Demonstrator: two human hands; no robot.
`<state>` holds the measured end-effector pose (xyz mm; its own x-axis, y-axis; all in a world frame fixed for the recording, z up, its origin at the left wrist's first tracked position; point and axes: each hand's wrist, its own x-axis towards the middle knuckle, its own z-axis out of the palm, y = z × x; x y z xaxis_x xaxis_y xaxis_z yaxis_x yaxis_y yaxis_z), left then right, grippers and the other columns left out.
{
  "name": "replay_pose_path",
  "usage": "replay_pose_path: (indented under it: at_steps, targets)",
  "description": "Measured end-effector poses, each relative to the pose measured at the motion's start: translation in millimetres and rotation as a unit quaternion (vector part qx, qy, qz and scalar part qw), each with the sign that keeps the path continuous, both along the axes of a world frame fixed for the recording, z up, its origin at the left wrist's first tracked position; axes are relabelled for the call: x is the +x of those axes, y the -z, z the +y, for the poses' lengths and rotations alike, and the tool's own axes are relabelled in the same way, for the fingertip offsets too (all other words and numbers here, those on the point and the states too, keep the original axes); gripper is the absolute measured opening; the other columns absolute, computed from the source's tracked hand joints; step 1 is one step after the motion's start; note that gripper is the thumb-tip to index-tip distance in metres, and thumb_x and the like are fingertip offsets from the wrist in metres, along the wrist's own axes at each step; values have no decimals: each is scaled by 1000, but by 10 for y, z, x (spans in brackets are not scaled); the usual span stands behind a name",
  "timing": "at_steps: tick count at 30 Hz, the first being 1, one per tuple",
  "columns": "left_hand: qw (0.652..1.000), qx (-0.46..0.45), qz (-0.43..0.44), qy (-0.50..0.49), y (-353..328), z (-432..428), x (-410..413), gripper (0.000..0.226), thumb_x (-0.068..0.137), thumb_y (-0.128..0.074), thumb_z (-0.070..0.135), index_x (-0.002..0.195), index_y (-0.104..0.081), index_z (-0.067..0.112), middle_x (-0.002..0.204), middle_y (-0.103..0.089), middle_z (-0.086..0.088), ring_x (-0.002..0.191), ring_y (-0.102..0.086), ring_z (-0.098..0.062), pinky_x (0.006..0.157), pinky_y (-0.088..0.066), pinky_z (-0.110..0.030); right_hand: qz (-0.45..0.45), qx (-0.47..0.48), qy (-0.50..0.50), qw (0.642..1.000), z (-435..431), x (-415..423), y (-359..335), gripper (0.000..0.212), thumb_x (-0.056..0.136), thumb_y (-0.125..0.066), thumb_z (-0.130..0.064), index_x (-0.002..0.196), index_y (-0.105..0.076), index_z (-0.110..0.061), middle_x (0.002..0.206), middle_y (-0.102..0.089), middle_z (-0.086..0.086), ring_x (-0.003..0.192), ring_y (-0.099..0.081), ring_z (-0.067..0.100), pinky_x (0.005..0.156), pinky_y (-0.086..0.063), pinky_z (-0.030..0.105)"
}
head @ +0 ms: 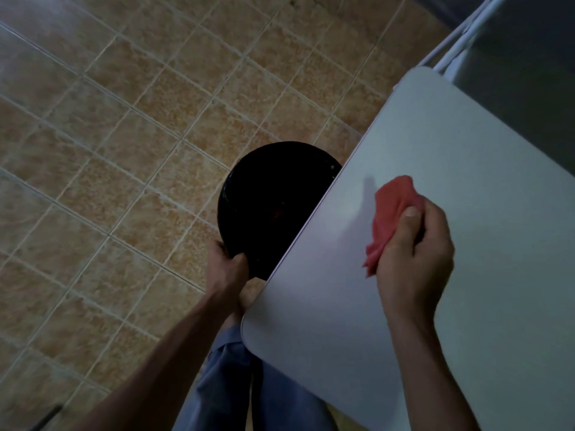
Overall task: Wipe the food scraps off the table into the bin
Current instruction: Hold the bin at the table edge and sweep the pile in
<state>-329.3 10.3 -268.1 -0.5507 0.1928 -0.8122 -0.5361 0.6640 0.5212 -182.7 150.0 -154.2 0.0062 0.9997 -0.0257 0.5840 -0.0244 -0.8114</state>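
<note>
- Since the cloth (392, 219) is soft and light, it is judged to crumple freely; it is best taken bunched in the fist, with a loose fold left free for sweeping.
- The cloth is gripped by the right hand (417, 259), fingers and thumb curled closely round it, at the table (466, 181) near its edge; whether it touches the top cannot be told.
- The bin (267, 194), black and round, is judged light and stiff; its near rim is gripped by the left hand (225, 262).
- The bin is placed just under the table edge, partly hidden by it.
- No scraps can be made out on the table.
</note>
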Motion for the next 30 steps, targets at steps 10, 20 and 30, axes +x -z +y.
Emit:
replay_pose_path:
  at_steps: [10,20,30]
  targets:
    - [999,-28,8,17,71,3,34,21,87,-60,8,103,-47,14,103,-59,-14,96,-67,-36,80,-59,-58,-247,108,-134,954,-392,-102,960,49,104,-46,-24,150,-48,-9,161,-38,16,149,-36,35,118,-34,48]
    - [1000,-27,12,-2,150,41,32,25,87,-65,5,91,-45,20,109,-61,-21,99,-68,-37,77,-61,-54,-54,171,-253,951,-132,-521,647,36,97,-52,3,130,-63,3,130,-67,16,124,-63,30,108,-49,45]
    - [1000,-20,11,2,80,82,25,22,91,-61,6,94,-43,16,100,-55,-13,104,-65,-41,81,-59,-56,-279,70,-76,955,-718,289,953,48,104,-42,-31,150,-49,-19,163,-34,14,148,-37,37,117,-33,54]
